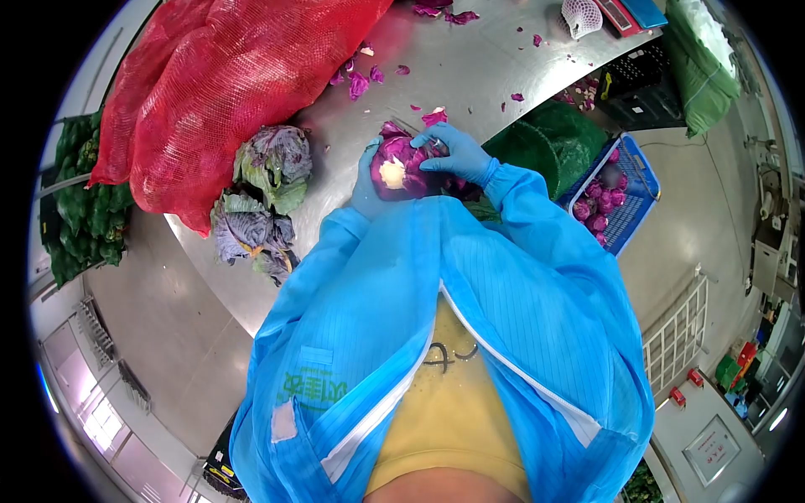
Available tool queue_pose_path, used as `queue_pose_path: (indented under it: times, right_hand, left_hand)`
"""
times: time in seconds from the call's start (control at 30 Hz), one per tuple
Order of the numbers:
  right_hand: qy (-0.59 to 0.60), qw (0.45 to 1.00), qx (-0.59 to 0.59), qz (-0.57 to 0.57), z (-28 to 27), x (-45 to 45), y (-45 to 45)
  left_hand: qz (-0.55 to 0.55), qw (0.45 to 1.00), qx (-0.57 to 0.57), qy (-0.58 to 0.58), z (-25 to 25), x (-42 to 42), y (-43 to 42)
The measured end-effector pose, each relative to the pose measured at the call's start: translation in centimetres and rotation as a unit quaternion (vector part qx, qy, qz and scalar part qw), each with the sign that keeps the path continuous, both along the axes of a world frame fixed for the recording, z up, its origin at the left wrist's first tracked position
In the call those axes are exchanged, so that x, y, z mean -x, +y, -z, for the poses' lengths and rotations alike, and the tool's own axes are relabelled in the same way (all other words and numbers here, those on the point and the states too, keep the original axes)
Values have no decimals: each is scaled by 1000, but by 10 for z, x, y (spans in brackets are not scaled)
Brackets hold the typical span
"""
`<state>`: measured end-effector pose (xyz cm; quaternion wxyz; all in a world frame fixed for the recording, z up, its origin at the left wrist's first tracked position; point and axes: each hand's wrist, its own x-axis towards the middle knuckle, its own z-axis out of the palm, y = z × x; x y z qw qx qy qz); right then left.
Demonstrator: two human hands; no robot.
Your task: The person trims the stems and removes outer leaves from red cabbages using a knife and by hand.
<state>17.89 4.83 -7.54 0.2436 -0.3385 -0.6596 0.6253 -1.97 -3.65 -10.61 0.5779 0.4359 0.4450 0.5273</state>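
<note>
A purple cabbage (392,174) with a pale cut stem end facing up is held in front of my chest, over the near edge of the metal table. My left hand (366,189), in a blue glove, wraps round its left side. On its upper right, the bent fingers of my right hand (457,156), gloved too, press against the leaves. Part of the cabbage's lower right is in shadow. To the left, two untrimmed cabbages with greyish outer leaves, one upper (275,163) and one lower (247,230), lie beside a red mesh sack.
The bulging red mesh sack (226,92) covers the table's left part. Purple leaf scraps (358,85) are scattered on the metal table (453,63). At right stand a green bag (537,142), a blue crate (641,201) of purple cabbages and a black crate (641,84).
</note>
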Motion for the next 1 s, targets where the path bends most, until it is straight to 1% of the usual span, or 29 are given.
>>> queue_pose_path:
  times: [0.03,0.07,0.1,0.17,0.2,0.23,0.27,0.33,0.47,0.5,0.57,0.6,0.63,0.67,0.7,0.77,0.8,0.83,0.87,0.93,0.97,1.0]
  right_hand:
    - [-46,998,-47,-23,-5,2,5]
    - [-92,990,-94,-45,-8,4,9]
    - [-91,990,-95,-44,-9,5,15]
    - [-77,988,-96,-91,-10,8,25]
    - [-77,988,-97,-92,-8,8,29]
    - [-57,986,-101,-118,-7,10,33]
    - [-36,984,-104,-143,-6,11,37]
    - [-30,981,-103,-160,1,14,43]
    - [-21,978,-85,-189,5,15,48]
    - [-21,978,-85,-188,3,15,49]
    - [-37,984,12,-174,-1,14,47]
    - [-37,984,12,-173,2,14,45]
    - [-2,990,46,-137,6,13,41]
    - [33,991,79,-100,8,13,38]
    - [33,991,79,-99,6,12,35]
    - [63,995,69,-32,2,11,25]
    - [64,995,70,-32,-3,9,23]
    - [52,991,117,-39,-11,4,22]
    - [40,984,165,-46,-15,-1,20]
    - [31,985,164,-35,-19,-20,10]
    - [19,986,163,-25,-21,-28,8]
    - [17,986,162,-25,-17,-34,8]
  left_hand:
    - [20,986,-98,133,8,4,-1]
    - [20,986,-99,133,16,10,3]
    - [53,989,-69,117,19,14,8]
    - [86,990,-39,101,24,18,9]
    - [93,984,-65,138,22,20,10]
    - [99,975,-91,175,19,21,10]
    - [97,975,-91,176,17,22,8]
    - [73,971,-115,195,16,24,5]
    - [80,969,-119,201,14,25,7]
    - [85,972,-108,191,11,25,8]
    - [90,975,-98,180,8,26,8]
    - [88,978,-74,172,6,26,9]
    - [86,982,-51,163,5,26,9]
    - [87,982,-51,162,4,25,9]
    - [79,980,-47,177,-1,22,10]
    - [71,978,-43,192,-9,18,12]
    - [68,983,-37,167,-15,15,12]
    - [64,987,-30,141,-22,13,12]
    - [65,987,-29,142,-29,12,13]
    - [76,980,-5,186,-56,6,20]
    - [76,980,-6,185,-46,8,19]
    - [45,979,-27,199,-27,10,16]
